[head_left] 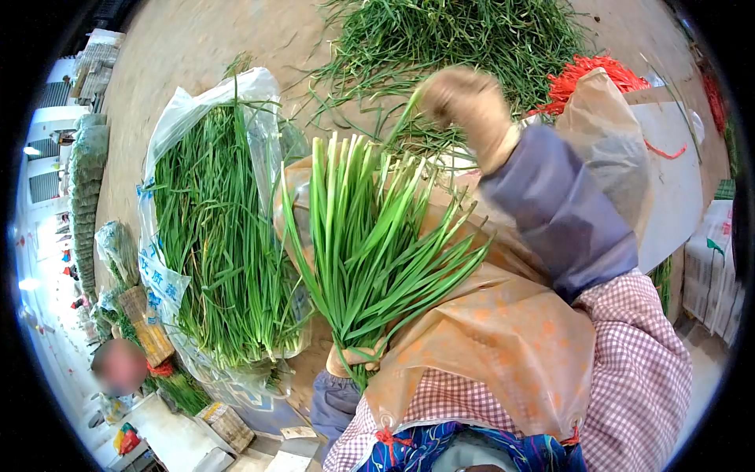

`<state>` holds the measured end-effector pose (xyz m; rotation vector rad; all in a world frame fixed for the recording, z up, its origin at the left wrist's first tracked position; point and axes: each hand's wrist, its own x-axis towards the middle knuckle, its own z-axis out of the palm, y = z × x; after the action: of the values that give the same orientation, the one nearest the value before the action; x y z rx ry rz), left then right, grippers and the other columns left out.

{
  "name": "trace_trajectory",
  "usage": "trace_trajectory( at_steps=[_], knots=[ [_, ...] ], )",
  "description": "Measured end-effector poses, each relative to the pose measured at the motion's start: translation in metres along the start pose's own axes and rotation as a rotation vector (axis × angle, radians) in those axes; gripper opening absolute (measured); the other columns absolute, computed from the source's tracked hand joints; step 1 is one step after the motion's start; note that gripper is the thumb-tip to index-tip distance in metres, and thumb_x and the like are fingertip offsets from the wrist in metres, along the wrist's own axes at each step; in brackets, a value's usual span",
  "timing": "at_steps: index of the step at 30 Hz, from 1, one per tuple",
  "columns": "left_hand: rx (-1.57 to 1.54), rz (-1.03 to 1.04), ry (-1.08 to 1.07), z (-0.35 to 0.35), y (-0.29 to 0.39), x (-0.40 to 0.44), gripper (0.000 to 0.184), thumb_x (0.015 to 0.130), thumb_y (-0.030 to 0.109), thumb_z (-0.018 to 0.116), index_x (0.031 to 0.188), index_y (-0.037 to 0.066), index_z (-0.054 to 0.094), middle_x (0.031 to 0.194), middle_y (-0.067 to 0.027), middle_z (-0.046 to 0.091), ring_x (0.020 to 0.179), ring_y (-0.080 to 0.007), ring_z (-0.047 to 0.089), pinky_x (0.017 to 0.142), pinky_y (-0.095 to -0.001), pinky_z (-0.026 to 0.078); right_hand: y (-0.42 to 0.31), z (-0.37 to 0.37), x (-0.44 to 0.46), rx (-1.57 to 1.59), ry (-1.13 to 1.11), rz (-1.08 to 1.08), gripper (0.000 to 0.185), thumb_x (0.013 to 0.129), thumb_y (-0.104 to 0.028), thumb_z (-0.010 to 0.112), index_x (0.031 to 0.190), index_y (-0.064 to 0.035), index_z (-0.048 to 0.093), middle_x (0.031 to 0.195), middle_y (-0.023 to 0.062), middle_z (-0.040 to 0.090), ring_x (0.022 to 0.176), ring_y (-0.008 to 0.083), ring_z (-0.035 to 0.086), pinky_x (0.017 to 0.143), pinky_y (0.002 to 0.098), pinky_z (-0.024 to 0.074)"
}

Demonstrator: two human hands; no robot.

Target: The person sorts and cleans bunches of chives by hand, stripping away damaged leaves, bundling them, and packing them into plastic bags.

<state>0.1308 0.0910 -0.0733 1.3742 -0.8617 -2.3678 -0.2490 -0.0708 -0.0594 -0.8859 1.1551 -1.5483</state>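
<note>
My left hand [354,359] is closed around the narrow lower end of a bunch of garlic chives [366,252]. The pale stem ends fan out upward over my lap. My right hand [464,106], raised at the upper right and blurred by motion, has its fingers closed on a green chive strand [406,116] that slants down toward the bunch. To the left, a clear plastic bag [271,102] lies spread under a thick stack of chives [228,228]. A large loose heap of chives [456,47] lies on the floor ahead.
Red ties [590,77] lie in a pile beside a pale board [668,173] on the right. A brown plastic apron [487,338] covers my lap. At the far left are stacked bundles [88,197], boxes [226,425] and another person [119,367].
</note>
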Motion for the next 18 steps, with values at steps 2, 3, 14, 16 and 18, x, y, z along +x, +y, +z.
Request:
trace_trajectory(
  at_steps=[2,3,14,16,18],
  knots=[
    [-0.01,0.002,0.0,0.0,-0.001,-0.002,0.031,0.073,-0.01,0.067,0.101,-0.002,0.057,0.074,-0.0076,0.058,0.046,-0.0144,0.049,0.039,-0.0291,0.036,-0.002,-0.056,0.042,0.06,0.338,-0.021,0.01,0.088,-0.015,0.066,0.093,-0.0069,0.068,0.075,0.0031,0.064,0.059,0.0112,0.056,0.056,0.0277,0.0516],
    [-0.014,0.003,0.0,-0.001,-0.001,-0.002,0.031,0.073,-0.01,0.067,0.102,-0.003,0.057,0.074,-0.0076,0.058,0.046,-0.0144,0.049,0.039,-0.0291,0.036,-0.007,-0.082,0.058,0.104,0.582,0.026,0.014,0.089,-0.017,0.065,0.098,-0.007,0.067,0.077,0.0034,0.065,0.061,0.0112,0.056,0.055,0.0275,0.0507],
    [-0.03,-0.013,0.011,0.006,0.002,-0.001,0.033,0.073,-0.01,0.066,0.104,-0.003,0.057,0.073,-0.008,0.058,0.046,-0.015,0.048,0.039,-0.0294,0.036,-0.009,0.039,-0.042,-0.955,-0.427,-0.915,0.025,0.08,-0.017,0.071,0.103,-0.011,0.063,0.094,0.0082,0.065,0.083,0.0283,0.063,0.075,0.0423,0.0501],
    [-0.036,-0.017,0.013,0.006,0.003,-0.002,0.034,0.073,-0.01,0.066,0.105,-0.003,0.057,0.073,-0.008,0.058,0.046,-0.0151,0.048,0.039,-0.0295,0.036,-0.009,0.034,-0.04,-0.779,-0.404,-0.823,0.026,0.08,-0.023,0.073,0.098,-0.0092,0.062,0.092,0.0098,0.063,0.081,0.0306,0.062,0.072,0.0438,0.0485],
    [-0.041,-0.017,0.008,0.006,0.004,0.0,0.034,0.073,-0.01,0.066,0.105,-0.003,0.057,0.073,-0.0081,0.058,0.046,-0.0151,0.048,0.039,-0.0295,0.036,-0.025,0.034,-0.039,-0.768,-0.461,-0.745,0.034,0.083,-0.038,0.07,0.096,-0.008,0.063,0.092,0.0097,0.061,0.086,0.0305,0.059,0.077,0.0435,0.0463]
  ],
)
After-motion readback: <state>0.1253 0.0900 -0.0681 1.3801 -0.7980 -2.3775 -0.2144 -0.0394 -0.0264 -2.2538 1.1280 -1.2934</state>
